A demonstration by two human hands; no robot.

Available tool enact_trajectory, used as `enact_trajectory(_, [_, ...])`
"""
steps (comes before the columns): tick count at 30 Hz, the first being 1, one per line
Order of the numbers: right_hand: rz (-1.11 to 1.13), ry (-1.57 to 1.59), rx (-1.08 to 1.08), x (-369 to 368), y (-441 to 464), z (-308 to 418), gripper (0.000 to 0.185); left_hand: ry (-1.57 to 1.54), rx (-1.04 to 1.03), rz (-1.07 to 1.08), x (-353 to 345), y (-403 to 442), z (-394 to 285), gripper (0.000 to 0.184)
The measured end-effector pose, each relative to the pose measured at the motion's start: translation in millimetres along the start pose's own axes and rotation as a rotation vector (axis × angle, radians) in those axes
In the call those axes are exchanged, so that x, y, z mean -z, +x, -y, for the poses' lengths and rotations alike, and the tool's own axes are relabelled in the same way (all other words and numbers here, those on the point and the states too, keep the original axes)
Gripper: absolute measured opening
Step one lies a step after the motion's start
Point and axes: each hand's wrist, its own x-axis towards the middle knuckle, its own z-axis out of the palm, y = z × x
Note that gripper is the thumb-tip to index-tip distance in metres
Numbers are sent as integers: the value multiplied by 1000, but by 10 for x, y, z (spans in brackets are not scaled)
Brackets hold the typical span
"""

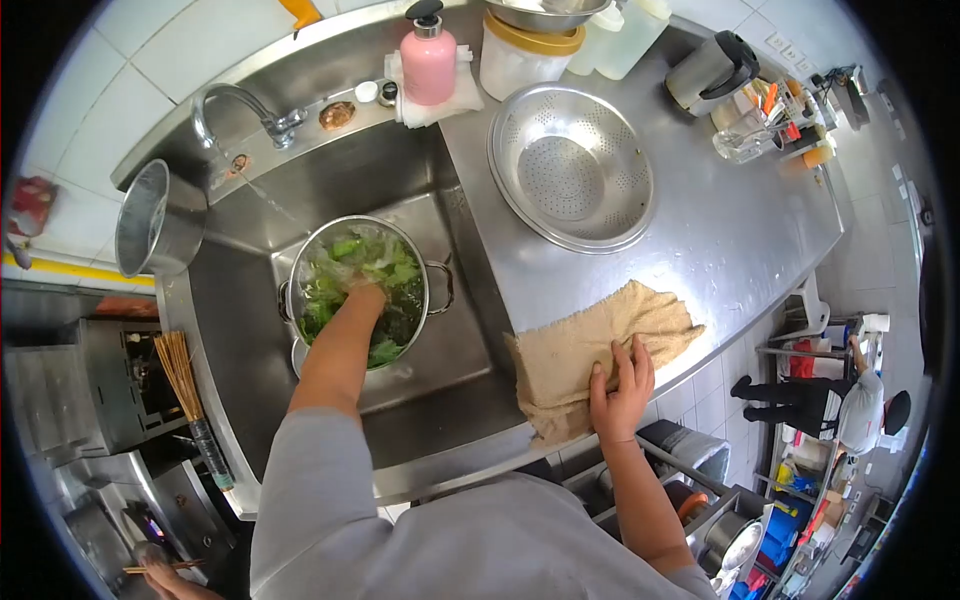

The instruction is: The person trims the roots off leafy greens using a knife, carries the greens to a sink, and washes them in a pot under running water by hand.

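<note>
A steel pot (425,290) with two side handles stands in the sink (430,365), filled with water and leafy greens (345,265). My left hand (367,297) reaches down into the pot, its fingers hidden among the leaves and water. On the counter right of the sink lies a tan cloth (560,355), partly folded and wrinkled. My right hand (622,395) rests on the cloth's near right part, fingers spread and nothing gripped. From the faucet (265,120), a thin stream of water falls into the sink.
Nested steel colanders (565,175) sit on the counter (720,220), with a kettle (708,75) farther back. A pink pump bottle (428,68) stands behind the sink. A deep metal pan (165,220) and a stick brush (190,400) are left. Another person (850,405) stands far right; someone's hand (165,578) shows bottom left.
</note>
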Motion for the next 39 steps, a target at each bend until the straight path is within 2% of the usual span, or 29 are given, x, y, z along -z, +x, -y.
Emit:
enact_trajectory(1, [-8, -3, 0, -11, 18, 4, 44, -301, 117, -151, 140, -585, 54, 74])
enact_trajectory(2, [-15, -3, -3, -17, 36, 5, 44, -403, 151, -224, 219, -895, 26, 72])
enact_trajectory(5, [-32, 2, -22, -7, 3, 9, 44, -475, 132, -345, 206, -1134, 21, 65])
enact_trajectory(7, [-30, 37, -15, 24, 10, -5, 44, -486, 37, -385, 277, -1484, 159, 60])
enact_trajectory(9, [-47, 43, -12, 21, -8, -38, 44, -460, -127, -391, 453, -2230, 417, 56])
enact_trajectory(10, [-58, 47, -11, -2, -15, -41, 44, -453, -119, -396, 525, -2670, 564, 56])
enact_trajectory(12, [-55, 52, -13, -28, -16, -78, 44, -1022, -377, -707, 590, -3366, 783, 49])
enact_trajectory(14, [-43, 60, -4, -34, -17, -93, 44, -1772, -470, -373, 384, -3306, 1049, 51])
enact_trajectory(16, [-63, 31, 1, -40, -19, -78, 44, -1735, -371, -382, 382, -3404, 1202, 48])
enact_trajectory(18, [-59, 34, 6, -29, -23, -68, 44, -719, 15, -597, 324, -3120, 1268, 57])
enact_trajectory(19, [-53, 42, 3, -19, -18, -65, 45, -824, 108, -710, 264, -3182, 1175, 73])
enact_trajectory(20, [-47, 45, -3, -3, -17, -73, 45, -819, 98, -712, 205, -3235, 1043, 73])
enact_trajectory(22, [-44, 39, -12, 8, -18, -79, 45, -765, 135, -739, 269, -3626, 634, 97])
enact_trajectory(23, [-36, 41, -13, 1, -14, -75, 45, -766, 131, -738, 378, -3850, 382, 97])
enact_trajectory(25, [-32, 41, -13, 1, -4, -63, 45, -635, 175, -343, 581, -4188, -79, 101])
enact_trajectory(26, [-31, 42, -13, 3, -3, -61, 45, -637, 171, -338, 627, -4142, -130, 101])
enact_trajectory(28, [-29, 29, -10, -7, -2, -68, 45, -627, 243, -195, 792, -3908, -172, 94])
enact_trajectory(29, [-31, 21, -5, -10, -8, -69, 45, -549, 275, -137, 749, -3438, -147, 93])
enact_trajectory(31, [-33, 19, -14, -23, 1, -60, 45, -598, 220, 1, 646, -2627, 7, 91])
enact_trajectory(35, [-52, 25, -12, -32, -3, -81, 44, -588, 195, -175, 400, -1414, -46, 87])
enact_trajectory(39, [-29, 29, -33, -25, 25, -79, 43, -668, 218, -382, 178, -1011, -167, 84])
